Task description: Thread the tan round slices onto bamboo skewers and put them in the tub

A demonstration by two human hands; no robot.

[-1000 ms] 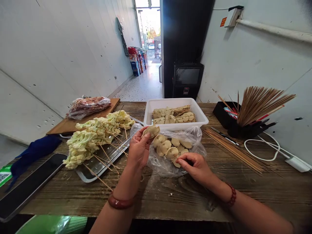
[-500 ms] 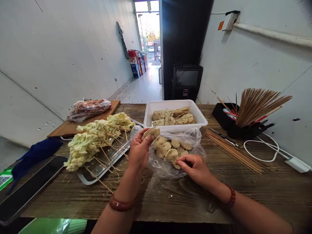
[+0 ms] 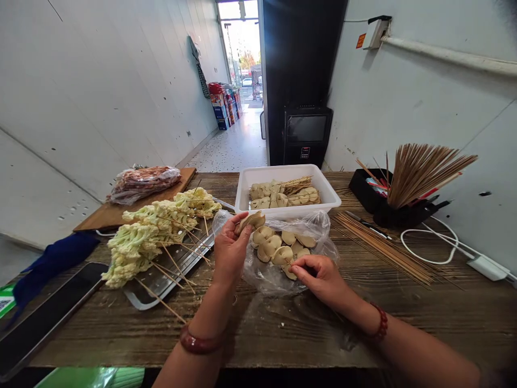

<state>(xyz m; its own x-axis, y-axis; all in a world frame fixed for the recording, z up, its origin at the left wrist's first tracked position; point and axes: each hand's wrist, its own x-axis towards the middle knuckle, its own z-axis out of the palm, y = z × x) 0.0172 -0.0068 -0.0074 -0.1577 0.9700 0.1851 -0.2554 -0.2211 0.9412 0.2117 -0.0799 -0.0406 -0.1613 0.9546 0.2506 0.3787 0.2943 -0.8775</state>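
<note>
The left hand (image 3: pixel 229 249) was closed around a few pale dumplings (image 3: pixel 252 220), pinching them in the fingertips just above the far-left edge of the clear plastic bag (image 3: pixel 278 272). The right hand (image 3: pixel 319 276) rested on the near side of the bag, fingers curled and pinching one dumpling from the loose pile (image 3: pixel 280 248). Just beyond stood the white tub (image 3: pixel 246 188) of skewered dumplings; bamboo skewers (image 3: pixel 383 248) lay to the right, and skewered cauliflower (image 3: pixel 153 229) lay on a metal tray (image 3: pixel 161 277) to the left.

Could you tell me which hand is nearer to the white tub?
Left. The left hand holds a dumpling just below the white tub; the right hand sits lower, at the bag's near edge.
</note>
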